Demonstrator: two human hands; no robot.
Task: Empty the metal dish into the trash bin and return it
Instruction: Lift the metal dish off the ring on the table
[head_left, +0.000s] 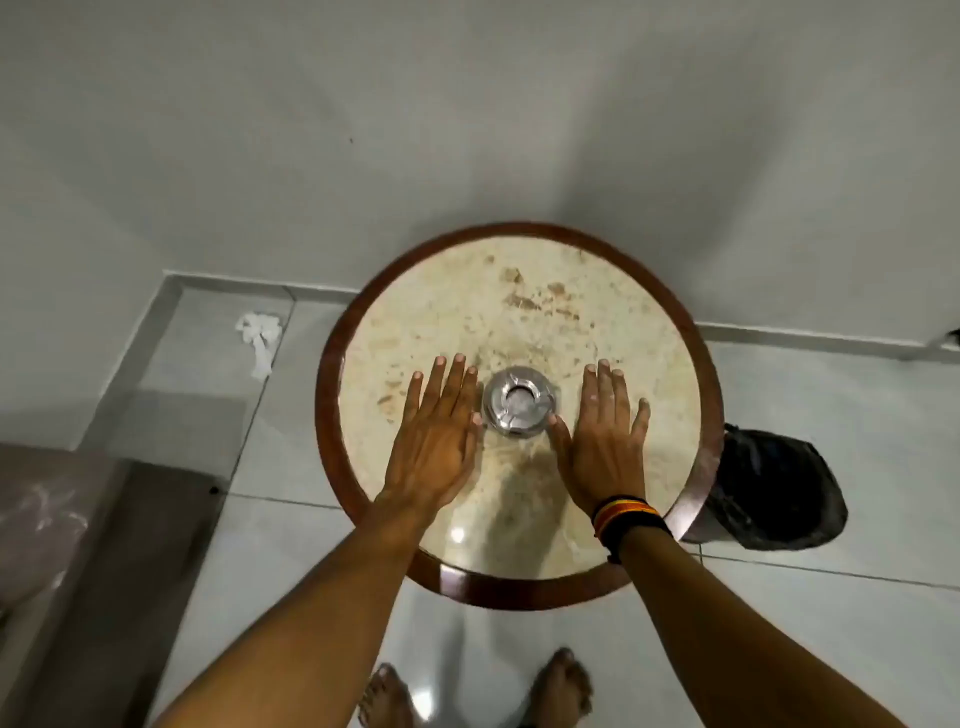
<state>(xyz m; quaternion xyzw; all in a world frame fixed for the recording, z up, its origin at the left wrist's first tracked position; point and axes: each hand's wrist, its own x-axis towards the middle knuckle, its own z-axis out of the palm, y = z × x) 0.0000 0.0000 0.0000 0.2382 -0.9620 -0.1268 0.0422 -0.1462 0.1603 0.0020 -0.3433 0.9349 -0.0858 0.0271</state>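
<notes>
On the round table (696, 364), from left to right, the left hand (439, 441) lay flat, fingers spread, holding nothing; the metal dish (518, 399) sat between the hands near the centre; the right hand (602, 441) lay flat and empty; a black-lined trash bin (774, 488) stood beyond the rim.

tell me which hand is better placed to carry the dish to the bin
Right, probably. Both hands lie flat beside the metal dish, but the trash bin stands on the right side of the table, nearer the right hand than the left hand.
</notes>
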